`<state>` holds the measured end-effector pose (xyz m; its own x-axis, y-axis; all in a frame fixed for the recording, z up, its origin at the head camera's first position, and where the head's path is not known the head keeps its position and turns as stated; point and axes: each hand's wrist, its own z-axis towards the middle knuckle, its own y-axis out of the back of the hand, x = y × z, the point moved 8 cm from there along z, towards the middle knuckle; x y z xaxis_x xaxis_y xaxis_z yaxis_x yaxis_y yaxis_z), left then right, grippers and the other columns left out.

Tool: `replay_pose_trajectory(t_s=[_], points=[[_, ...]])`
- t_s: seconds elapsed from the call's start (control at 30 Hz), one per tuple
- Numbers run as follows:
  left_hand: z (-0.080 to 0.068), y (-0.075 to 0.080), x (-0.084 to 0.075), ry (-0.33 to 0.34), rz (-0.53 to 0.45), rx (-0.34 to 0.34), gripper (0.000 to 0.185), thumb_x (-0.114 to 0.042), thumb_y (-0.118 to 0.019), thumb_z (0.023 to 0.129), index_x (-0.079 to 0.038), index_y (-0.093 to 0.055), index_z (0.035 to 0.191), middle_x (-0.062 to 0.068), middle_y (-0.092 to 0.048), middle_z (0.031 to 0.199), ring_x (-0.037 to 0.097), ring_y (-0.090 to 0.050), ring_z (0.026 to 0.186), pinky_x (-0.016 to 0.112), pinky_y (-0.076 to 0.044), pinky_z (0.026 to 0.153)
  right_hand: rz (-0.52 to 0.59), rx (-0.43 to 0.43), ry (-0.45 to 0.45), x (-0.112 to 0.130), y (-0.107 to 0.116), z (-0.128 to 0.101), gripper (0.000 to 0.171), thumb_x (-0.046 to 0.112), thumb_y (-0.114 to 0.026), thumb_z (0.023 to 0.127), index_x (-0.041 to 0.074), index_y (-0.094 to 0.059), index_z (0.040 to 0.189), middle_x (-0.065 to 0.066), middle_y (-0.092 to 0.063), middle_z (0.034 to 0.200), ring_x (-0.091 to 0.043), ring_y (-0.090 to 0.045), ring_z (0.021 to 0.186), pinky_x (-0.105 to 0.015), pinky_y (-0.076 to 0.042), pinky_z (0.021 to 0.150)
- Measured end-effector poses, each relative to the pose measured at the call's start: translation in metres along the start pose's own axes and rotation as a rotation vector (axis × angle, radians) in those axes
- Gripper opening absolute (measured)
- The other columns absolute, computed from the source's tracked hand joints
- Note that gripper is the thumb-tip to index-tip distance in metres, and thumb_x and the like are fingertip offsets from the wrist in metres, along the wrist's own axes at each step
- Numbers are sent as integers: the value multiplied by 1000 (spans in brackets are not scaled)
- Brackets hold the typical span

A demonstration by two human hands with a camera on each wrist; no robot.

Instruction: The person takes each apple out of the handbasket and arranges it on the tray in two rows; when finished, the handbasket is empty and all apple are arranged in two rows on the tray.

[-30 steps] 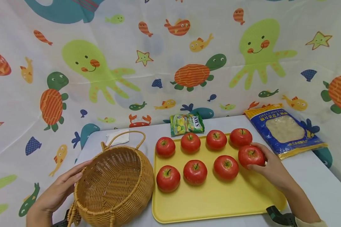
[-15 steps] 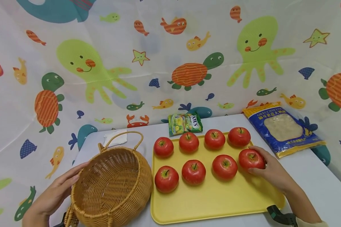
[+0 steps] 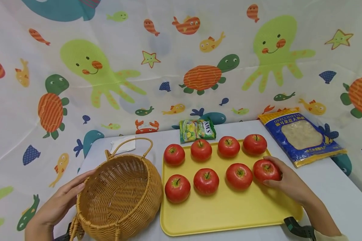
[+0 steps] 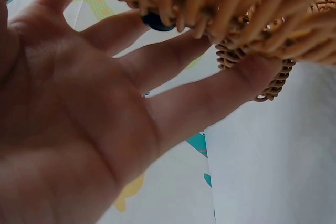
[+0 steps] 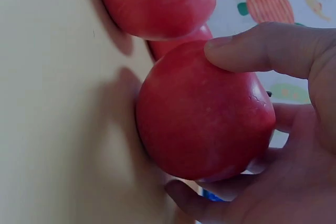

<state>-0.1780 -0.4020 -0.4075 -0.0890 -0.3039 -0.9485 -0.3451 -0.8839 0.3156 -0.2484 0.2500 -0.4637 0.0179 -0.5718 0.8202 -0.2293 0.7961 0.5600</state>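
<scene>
Gripping now: right hand (image 3: 289, 182) is curling thumb and fingers round the apple (image 3: 266, 170) at the right end of the near row; the right wrist view is showing the thumb (image 5: 262, 48) on top and the fingers underneath.
Apple position: it is sitting on the yellow tray (image 3: 229, 214), touching the tray surface, just beside the next apple (image 3: 239, 175) in its row.
Left hand state: left hand (image 3: 60, 204) is lying spread, with straight fingers (image 4: 210, 98) pressing against the outer wall of the wicker basket (image 3: 120, 197).
Basket position: it is resting on the tabletop (image 3: 335, 187), tilted with its mouth facing up and toward the person, just beside the tray's left edge.
Key relation: basket is lying to the left of the gripped apple, across the full width of the tray; the right hand is the nearer one to the apple, the left one to the basket.
Apple shape: it is round, with the stem pointing up.
Surroundings: seven other apples are sitting in two rows; a green packet (image 3: 197, 130) and a blue bag (image 3: 301, 135) are lying behind the tray.
</scene>
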Motion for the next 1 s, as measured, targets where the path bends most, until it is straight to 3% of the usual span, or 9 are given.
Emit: replay_pose_trajectory(t_s=[0.17,0.57,0.8,1.0], points=[[-1,2,-1,34,18,-20,49,-9,-26,113,-2,-24,161,-25,-48,148,-1,-52,129,25,-50,91,12,23,-6,-1,-2,0,86,16,-77,90,3,-26,158,-33,-34,151,-55,-38,132,-73,-38,100],[2,3,0,9,6,-26,49,-6,-27,112,-3,-28,160,-22,-49,148,0,-53,128,24,-50,89,9,49,-33,-8,-1,3,88,22,-75,93,6,-22,161,-35,-28,154,-58,-33,134,-74,-36,101],[-3,1,0,34,19,-17,49,-8,-25,112,-2,-24,161,-24,-47,149,-1,-52,129,25,-50,91,17,59,-31,-9,-4,1,88,23,-75,93,6,-21,161,-35,-27,154,-58,-33,134,-74,-37,100],[-2,3,-7,45,76,-42,49,-10,-27,113,-4,-25,162,-25,-46,148,-1,-53,128,26,-51,89,-48,66,-21,-5,0,0,96,30,-75,93,6,-14,163,-37,-22,156,-61,-29,136,-76,-35,100]])
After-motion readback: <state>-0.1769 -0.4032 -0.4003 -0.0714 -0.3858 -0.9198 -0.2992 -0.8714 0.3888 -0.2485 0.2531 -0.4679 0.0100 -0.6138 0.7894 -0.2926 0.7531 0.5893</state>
